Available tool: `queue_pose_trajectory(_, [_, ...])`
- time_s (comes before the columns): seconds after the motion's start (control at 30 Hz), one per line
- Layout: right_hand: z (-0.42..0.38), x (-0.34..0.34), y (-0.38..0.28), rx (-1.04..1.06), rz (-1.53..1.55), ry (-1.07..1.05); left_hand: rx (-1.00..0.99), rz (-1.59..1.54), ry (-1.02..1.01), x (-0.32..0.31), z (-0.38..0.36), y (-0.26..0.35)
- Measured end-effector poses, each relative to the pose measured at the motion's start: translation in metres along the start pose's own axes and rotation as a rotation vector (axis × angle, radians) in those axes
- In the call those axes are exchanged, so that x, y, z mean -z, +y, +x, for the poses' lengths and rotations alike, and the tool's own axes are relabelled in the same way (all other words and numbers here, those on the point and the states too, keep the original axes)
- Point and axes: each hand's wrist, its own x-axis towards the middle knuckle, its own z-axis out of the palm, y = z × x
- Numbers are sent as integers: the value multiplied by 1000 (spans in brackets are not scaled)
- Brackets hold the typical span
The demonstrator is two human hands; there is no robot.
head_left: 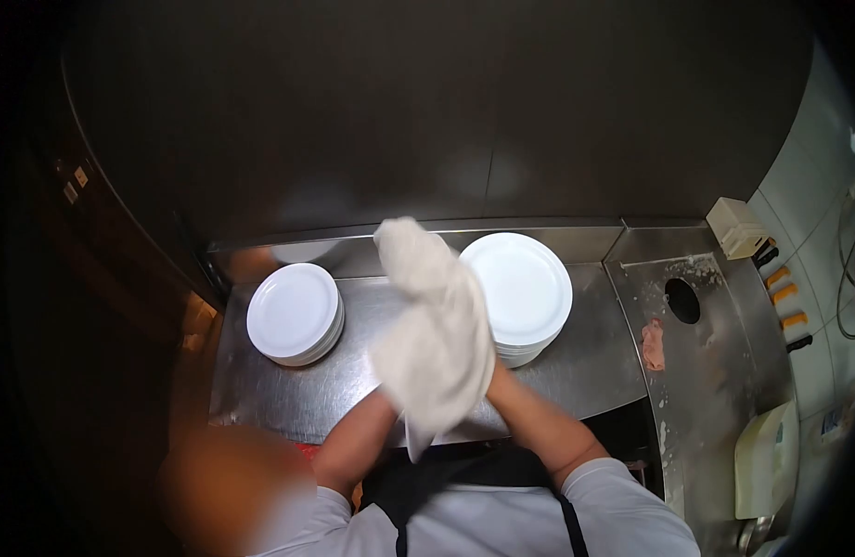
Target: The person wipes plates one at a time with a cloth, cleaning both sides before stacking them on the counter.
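Observation:
A pale cloth [437,343], slightly blurred, is held up above the steel counter, bunched and twisted between two plate stacks. My left forearm [358,436] reaches into it from below, and my right forearm [543,418] enters from the right. Both my hands hold the cloth, whose folds cover the fingers. Whether anything else is inside the folds cannot be seen. Just right of the cloth stands a stack of larger white plates [518,288], partly overlapped by it. A stack of smaller white plates [293,311] stands apart on the left.
The steel counter [353,390] backs onto a dark wall panel [353,121]. To the right, a soiled steel surface [715,371] has a round dark hole [682,301] and a pinkish crumpled scrap [653,344]. Orange-handled tools [784,293] line the tiled wall. At left is another person's blurred head [228,483].

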Motion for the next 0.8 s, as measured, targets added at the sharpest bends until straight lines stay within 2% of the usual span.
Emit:
queue_pose_trajectory(0.1, [2, -5, 39, -242, 122, 54, 65, -17, -91, 9, -12, -3])
queue_pose_trajectory(0.2, [-35, -32, 17, -255, 184, -20, 89, -29, -179, 33, -7, 14])
queue_pose_trajectory(0.23, [-47, -41, 1, -226, 198, -63, 97, -19, -209, 40, -6, 18])
queue_pose_trajectory(0.3, [-51, -43, -31, 10, 117, -179, 138, -18, -310, 54, -13, 27])
queue_pose_trajectory(0.33, [-45, -40, -44, 262, -125, -196, 154, -16, -347, 57, -18, 28])
queue_pose_trajectory(0.37, [-34, -40, -50, 224, 31, -160, 161, 5, -370, 57, -23, 28])
queue_pose_trajectory(0.4, [-18, -32, -54, 283, -54, -128, 157, 30, -372, 54, -24, 26])
queue_pose_trajectory(0.5, [17, -6, -39, 28, 16, -65, 75, 170, -271, 32, -17, 15])
queue_pose_trajectory(0.63, [-21, -20, 32, -364, 239, 45, -70, 384, -46, 17, 7, 23])
queue_pose_trajectory(0.73, [-69, -54, 34, -410, 196, 86, -242, 548, 159, 29, 34, 46])
queue_pose_trajectory(0.8, [-91, -55, 23, -374, 116, 110, -459, 701, 314, 43, 58, 56])
